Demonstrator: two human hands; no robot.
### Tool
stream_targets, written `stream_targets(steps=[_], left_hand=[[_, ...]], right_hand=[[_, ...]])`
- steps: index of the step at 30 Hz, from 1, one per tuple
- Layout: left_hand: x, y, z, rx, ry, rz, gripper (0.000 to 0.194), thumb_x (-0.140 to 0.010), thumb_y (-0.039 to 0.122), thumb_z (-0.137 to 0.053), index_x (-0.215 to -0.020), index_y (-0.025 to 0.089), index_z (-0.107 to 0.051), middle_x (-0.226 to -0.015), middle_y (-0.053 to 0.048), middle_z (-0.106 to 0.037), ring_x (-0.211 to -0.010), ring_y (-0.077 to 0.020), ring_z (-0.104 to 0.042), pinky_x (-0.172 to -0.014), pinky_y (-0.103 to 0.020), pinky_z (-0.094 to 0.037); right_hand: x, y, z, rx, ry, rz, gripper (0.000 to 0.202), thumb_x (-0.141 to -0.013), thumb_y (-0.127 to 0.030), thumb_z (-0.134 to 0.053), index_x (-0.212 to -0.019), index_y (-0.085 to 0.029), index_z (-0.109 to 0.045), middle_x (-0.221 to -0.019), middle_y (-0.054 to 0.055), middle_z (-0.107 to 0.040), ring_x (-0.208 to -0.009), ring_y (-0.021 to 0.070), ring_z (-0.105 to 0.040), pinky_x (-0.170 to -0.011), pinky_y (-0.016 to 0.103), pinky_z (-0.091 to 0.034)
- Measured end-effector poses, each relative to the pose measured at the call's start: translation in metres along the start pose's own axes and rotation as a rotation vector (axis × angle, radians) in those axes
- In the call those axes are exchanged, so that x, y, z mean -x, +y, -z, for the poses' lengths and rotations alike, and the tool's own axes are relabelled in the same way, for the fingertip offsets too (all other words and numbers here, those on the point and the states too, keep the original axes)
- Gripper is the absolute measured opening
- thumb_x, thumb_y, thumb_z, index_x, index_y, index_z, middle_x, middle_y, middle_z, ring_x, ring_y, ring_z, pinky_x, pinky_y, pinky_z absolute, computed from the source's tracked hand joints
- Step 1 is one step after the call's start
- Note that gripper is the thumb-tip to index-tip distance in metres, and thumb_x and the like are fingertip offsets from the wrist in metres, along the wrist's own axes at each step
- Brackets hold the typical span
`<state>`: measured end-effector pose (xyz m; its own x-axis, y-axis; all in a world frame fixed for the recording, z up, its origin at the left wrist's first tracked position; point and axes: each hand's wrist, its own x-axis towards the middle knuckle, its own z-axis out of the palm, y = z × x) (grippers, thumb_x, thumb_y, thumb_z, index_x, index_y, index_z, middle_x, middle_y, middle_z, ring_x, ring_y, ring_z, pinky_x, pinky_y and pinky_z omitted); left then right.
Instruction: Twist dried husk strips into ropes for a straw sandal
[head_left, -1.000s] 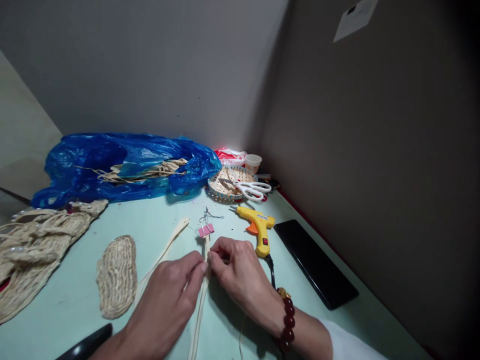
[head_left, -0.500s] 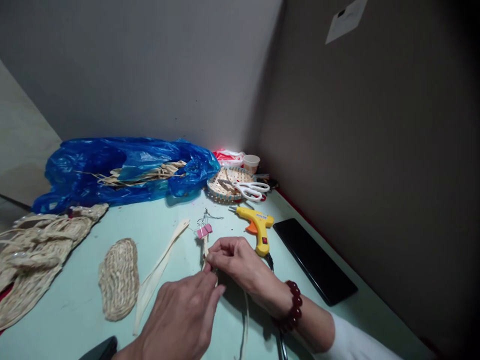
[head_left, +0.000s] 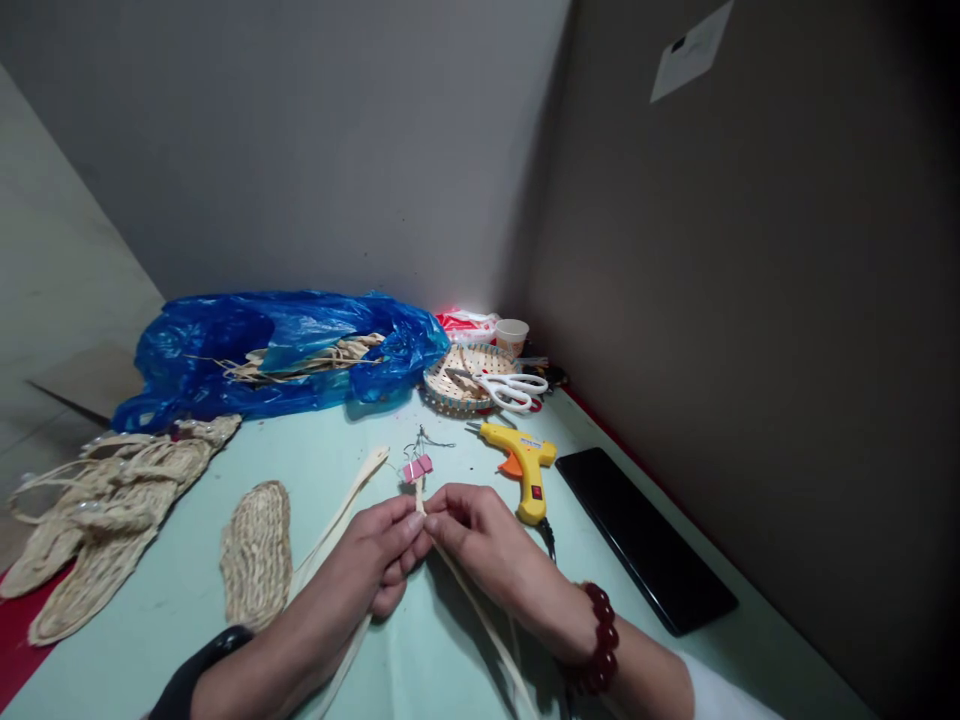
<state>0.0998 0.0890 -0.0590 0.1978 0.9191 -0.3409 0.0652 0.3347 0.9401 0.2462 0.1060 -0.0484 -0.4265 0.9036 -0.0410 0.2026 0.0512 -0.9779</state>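
Pale fibre strips (head_left: 480, 615) run down from a short plaited piece between my hands. A pink binder clip (head_left: 418, 468) grips the far end of that piece, with thin wire hooked behind it. My left hand (head_left: 375, 552) pinches the strips from the left, thumb on top. Close against it, my right hand (head_left: 480, 530) pinches them from the right with thumb and forefinger. One strip hangs below the left hand, and others trail below the right. The exact crossing of the strips is hidden by my fingertips. A woven sole (head_left: 259, 550) lies left of my left forearm.
A yellow glue gun (head_left: 531, 465) and a black phone-like slab (head_left: 645, 535) lie to the right. Behind are a small basket (head_left: 457, 405) with white-handled scissors (head_left: 510, 390), a paper cup (head_left: 512, 335) and a blue plastic bag (head_left: 195, 390) of fibre. Woven sandals (head_left: 124, 520) sit left.
My left hand has turned from back-up to thumb-up and moved forward beside the right hand. The strips below are now spread to both sides. The whole view has shifted slightly.
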Motion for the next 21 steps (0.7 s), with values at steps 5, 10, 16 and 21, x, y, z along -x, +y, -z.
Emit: stream_targets(steps=[5,10,16,21], left_hand=[[0.002,-0.004,0.005,-0.098,0.073,-0.027,0.026,-0.080,0.041,-0.055,-0.067,0.021,-0.048,-0.046,0.012,-0.034,-0.036,-0.0048,-0.020,-0.036,-0.020,-0.011],[0.000,-0.004,0.005,-0.168,0.154,-0.106,0.028,-0.070,0.033,-0.066,-0.051,0.018,-0.052,-0.046,0.006,-0.048,-0.048,-0.0089,-0.039,-0.048,-0.021,-0.028],[0.000,-0.004,0.004,-0.052,0.136,-0.008,0.027,-0.069,0.042,-0.064,-0.068,0.014,-0.064,-0.041,0.010,-0.037,-0.040,-0.0069,-0.025,-0.042,-0.022,-0.015],[0.006,-0.008,0.004,0.112,0.095,0.023,0.030,-0.073,0.042,-0.066,-0.080,0.013,-0.065,-0.053,0.005,-0.050,-0.042,-0.0041,-0.023,-0.042,-0.020,-0.012]], right_hand=[[0.013,-0.005,0.000,0.756,0.119,0.113,0.020,-0.089,-0.018,-0.047,-0.070,-0.018,-0.055,-0.060,0.001,-0.060,-0.052,0.0124,-0.045,-0.052,0.026,-0.023],[0.023,-0.007,-0.006,0.955,0.141,0.209,0.015,-0.087,-0.019,-0.048,-0.073,-0.020,-0.053,-0.057,-0.001,-0.057,-0.046,0.0125,-0.037,-0.050,0.031,-0.016],[0.029,-0.006,-0.021,1.087,-0.108,0.325,0.021,-0.075,-0.013,-0.052,-0.095,-0.015,-0.059,-0.082,0.008,-0.067,-0.070,0.0229,-0.059,-0.054,0.032,-0.023],[0.028,-0.001,-0.021,1.140,-0.258,0.456,0.026,-0.073,-0.014,-0.057,-0.097,-0.009,-0.063,-0.089,0.014,-0.069,-0.073,0.0255,-0.060,-0.053,0.034,-0.028]])
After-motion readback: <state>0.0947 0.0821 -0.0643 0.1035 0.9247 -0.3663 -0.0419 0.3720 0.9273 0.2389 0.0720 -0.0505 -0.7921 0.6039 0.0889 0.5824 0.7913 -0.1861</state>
